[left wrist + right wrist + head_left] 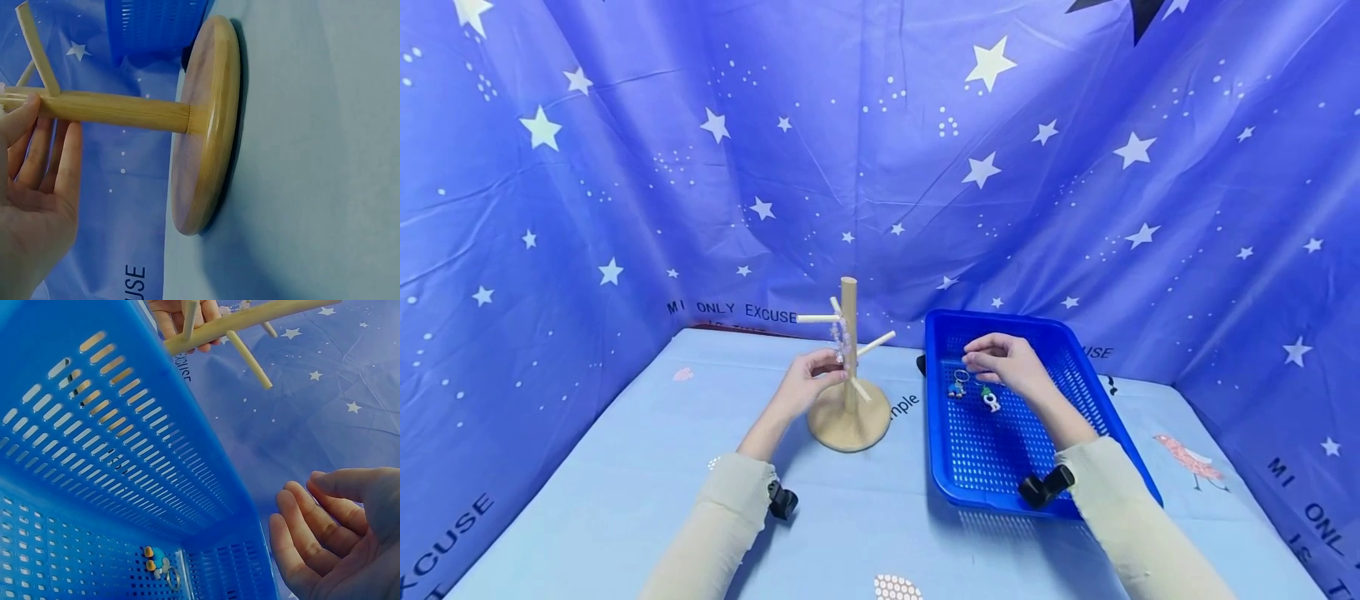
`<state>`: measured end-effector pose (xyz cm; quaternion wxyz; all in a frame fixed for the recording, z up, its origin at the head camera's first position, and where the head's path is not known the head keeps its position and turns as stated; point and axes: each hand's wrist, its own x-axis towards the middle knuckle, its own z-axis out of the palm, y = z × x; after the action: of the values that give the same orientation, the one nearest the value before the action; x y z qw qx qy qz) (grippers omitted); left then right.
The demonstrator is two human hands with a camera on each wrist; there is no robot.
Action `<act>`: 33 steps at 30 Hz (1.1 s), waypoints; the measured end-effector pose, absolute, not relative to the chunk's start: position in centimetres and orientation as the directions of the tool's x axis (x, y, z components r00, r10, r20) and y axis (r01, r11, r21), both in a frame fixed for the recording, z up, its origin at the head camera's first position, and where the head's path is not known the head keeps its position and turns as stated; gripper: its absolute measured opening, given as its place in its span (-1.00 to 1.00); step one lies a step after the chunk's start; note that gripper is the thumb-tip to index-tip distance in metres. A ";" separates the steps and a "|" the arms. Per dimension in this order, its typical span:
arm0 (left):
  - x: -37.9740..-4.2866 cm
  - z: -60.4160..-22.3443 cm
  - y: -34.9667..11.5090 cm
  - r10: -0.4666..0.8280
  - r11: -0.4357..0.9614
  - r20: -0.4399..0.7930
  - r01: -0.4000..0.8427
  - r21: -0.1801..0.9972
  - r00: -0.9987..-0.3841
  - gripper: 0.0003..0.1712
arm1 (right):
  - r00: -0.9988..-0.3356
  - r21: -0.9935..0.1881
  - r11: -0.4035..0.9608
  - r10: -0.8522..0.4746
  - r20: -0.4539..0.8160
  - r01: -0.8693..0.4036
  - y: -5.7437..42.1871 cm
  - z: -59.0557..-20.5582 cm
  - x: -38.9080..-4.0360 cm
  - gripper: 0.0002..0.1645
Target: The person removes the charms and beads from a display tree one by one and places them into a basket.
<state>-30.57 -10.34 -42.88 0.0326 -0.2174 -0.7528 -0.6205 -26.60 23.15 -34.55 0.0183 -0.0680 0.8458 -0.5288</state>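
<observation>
A wooden stand [849, 333] with a round base and several pegs stands upright on the table. My left hand [808, 385] holds its post, with the thumb in front and the fingers behind in the left wrist view. A pale beaded bracelet [838, 332] hangs from an upper peg, just above this hand. My right hand [1009, 365] is over the blue basket [934, 417], its fingers loosely bent and nothing in them. Below it in the basket lie a blue figure keychain [956, 389] and a white-and-green figure keychain [990, 399], whose ring is partly hidden.
The basket, with slotted walls, stands to the right of the stand. A light blue printed cloth [842, 517] covers the table. Behind and at both sides hangs a blue curtain [880, 150] with stars. A black band device sits on each wrist.
</observation>
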 end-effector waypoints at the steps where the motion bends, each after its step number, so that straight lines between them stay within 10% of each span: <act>1: -30.6 -42.9 -10.3 0.274 0.143 0.321 0.368 0.919 -0.907 -0.67 | -0.990 -0.897 0.431 -0.136 0.041 -0.096 23.2 -34.6 -26.6 -0.61; 33: -28.2 -42.8 -6.5 -0.106 0.302 0.446 0.398 0.866 -0.889 -0.53 | -0.977 -0.917 0.370 -0.195 0.082 -0.151 18.0 -33.5 -26.0 -0.66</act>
<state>-28.20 -6.49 -42.80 0.2160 -0.0941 -0.7773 -0.5833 -25.97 17.95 -33.55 0.0199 -0.1045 0.8275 -0.5512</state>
